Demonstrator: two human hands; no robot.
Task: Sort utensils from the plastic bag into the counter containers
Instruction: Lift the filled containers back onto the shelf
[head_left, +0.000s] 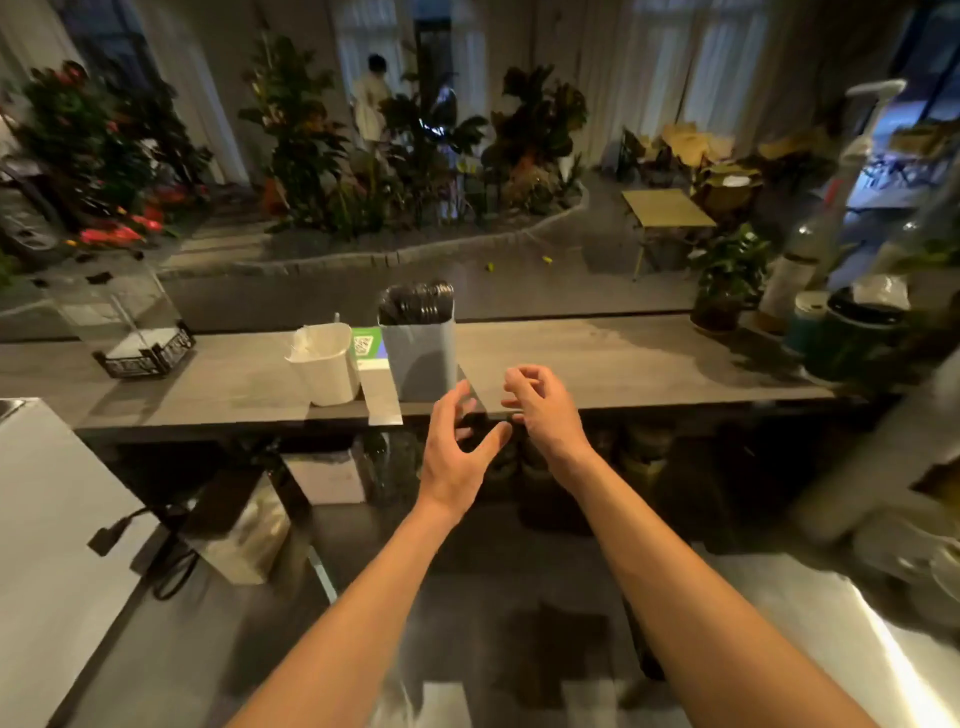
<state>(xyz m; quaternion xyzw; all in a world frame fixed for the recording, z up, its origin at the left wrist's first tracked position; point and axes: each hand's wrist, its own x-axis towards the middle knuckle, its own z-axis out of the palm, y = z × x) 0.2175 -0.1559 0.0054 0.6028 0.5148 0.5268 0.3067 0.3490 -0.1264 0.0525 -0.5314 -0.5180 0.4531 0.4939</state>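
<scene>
A grey container (423, 358) stands on the grey counter (623, 358), filled with black utensils (418, 304) wrapped in clear plastic. Left of it is a white container (324, 364) with clear wrapped items at its top. My left hand (457, 452) hovers just in front of and below the grey container, fingers spread, holding nothing. My right hand (540, 405) is beside it at the counter's front edge, fingers loosely curled and apart, also with nothing in it. No plastic bag is visible.
A green card with a code (369, 345) stands between the containers. A clear box on a black tray (130, 322) sits at the counter's left. Bottles, a potted plant (727, 275) and tubs crowd the right end. A steel worktop (831, 613) lies below.
</scene>
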